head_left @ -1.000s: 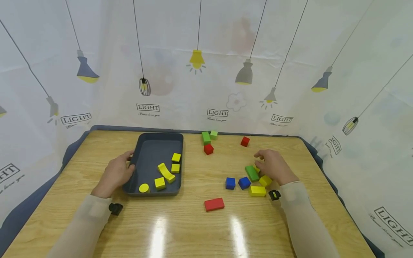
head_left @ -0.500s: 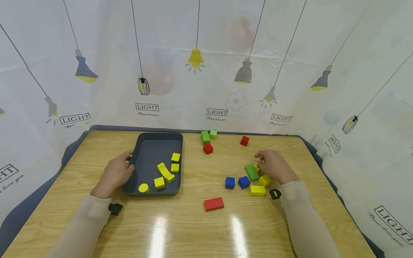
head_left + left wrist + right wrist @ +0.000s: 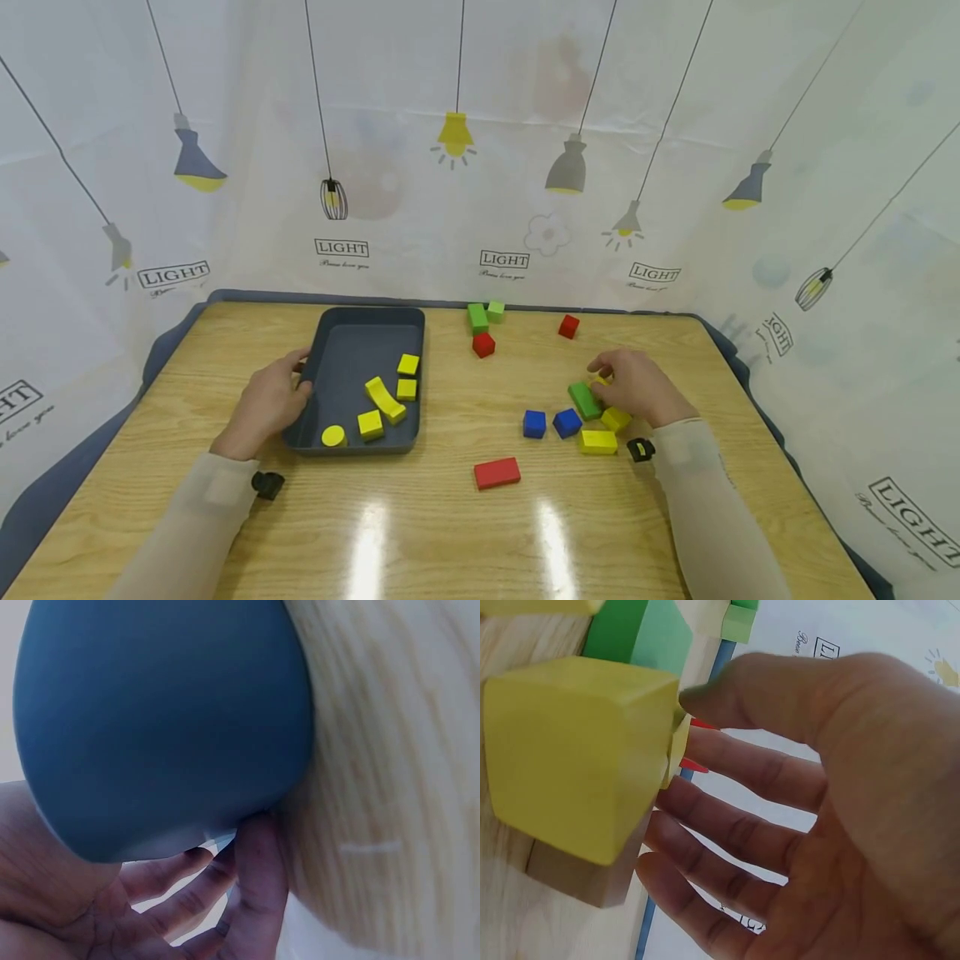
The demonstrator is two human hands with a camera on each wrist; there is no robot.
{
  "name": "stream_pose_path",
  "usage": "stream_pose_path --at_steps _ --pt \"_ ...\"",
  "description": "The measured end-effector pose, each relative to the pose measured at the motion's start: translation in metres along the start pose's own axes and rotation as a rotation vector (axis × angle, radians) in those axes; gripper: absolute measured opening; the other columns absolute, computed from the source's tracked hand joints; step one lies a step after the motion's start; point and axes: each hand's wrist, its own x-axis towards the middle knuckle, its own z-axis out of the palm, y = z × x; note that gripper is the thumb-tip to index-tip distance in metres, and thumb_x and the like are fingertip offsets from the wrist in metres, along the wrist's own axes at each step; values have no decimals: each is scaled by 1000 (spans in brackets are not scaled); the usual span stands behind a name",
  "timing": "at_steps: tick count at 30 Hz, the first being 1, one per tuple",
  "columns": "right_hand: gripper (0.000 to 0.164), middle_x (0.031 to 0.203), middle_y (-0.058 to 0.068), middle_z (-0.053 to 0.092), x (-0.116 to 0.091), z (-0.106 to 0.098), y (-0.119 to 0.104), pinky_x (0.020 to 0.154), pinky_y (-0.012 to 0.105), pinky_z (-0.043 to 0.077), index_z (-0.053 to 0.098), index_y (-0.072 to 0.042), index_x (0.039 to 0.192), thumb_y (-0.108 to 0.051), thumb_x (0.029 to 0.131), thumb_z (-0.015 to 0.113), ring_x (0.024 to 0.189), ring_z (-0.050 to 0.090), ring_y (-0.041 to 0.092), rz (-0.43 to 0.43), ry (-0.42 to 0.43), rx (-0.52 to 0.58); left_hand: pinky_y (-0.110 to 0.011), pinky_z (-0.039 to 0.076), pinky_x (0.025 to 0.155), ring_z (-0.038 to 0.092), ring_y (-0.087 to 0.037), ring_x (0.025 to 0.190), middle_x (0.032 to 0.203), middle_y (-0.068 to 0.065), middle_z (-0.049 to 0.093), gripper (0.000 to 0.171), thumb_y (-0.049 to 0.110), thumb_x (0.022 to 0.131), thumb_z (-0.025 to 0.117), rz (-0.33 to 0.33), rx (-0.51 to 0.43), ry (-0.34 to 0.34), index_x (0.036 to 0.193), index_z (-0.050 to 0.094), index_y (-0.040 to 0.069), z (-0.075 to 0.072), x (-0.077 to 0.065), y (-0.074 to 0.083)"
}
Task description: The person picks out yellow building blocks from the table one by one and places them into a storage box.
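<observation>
My left hand (image 3: 272, 402) holds the left rim of the dark grey tray (image 3: 352, 337); in the left wrist view its fingers (image 3: 259, 881) touch the tray's outer wall (image 3: 165, 735). Inside the tray lie several yellow blocks, including a curved one (image 3: 385, 400) and a round one (image 3: 333, 436). At right, my right hand (image 3: 637, 387) pinches a small yellow block (image 3: 677, 746) between thumb and index finger, mostly hidden by the hand and a nearer yellow block (image 3: 577, 750). Beside those fingers lies a green block (image 3: 584, 401). Another yellow block (image 3: 597, 442) sits near the wrist.
Two blue cubes (image 3: 534, 424) stand left of the right-hand group. A red oblong block (image 3: 497, 473) lies nearer. Toward the back are green blocks (image 3: 477, 318) and red blocks (image 3: 568, 327). A printed curtain (image 3: 420, 208) borders the wooden table (image 3: 435, 533).
My right thumb and fingers have shifted slightly around the small yellow block, which shows a little higher between them. The left hand and tray stay in place.
</observation>
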Motion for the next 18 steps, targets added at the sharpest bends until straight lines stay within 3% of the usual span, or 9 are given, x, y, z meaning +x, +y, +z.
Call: stream_pose_path --at_steps 5,12,18 --pt "29 113 10 67 0 2 -3 85 43 53 71 -8 119 -17 91 74 94 60 25 -19 1 -24 -44 46 74 58 -34 97 139 -30 51 58 9 101 53 -3 -2 1 154 32 -1 0 1 1" --pt "27 114 11 67 4 7 -4 82 40 55 72 -7 118 -10 91 72 90 59 25 -4 8 -16 -42 46 71 58 -32 90 138 -30 52 58 9 100 53 7 1 7 154 32 -2 -1 0 1" --pt "26 114 10 68 4 7 -7 76 35 56 72 -6 118 -9 92 70 86 60 24 2 25 3 -48 47 78 58 -37 102 138 -30 51 58 9 101 53 -3 -4 1 154 33 -1 0 0 1"
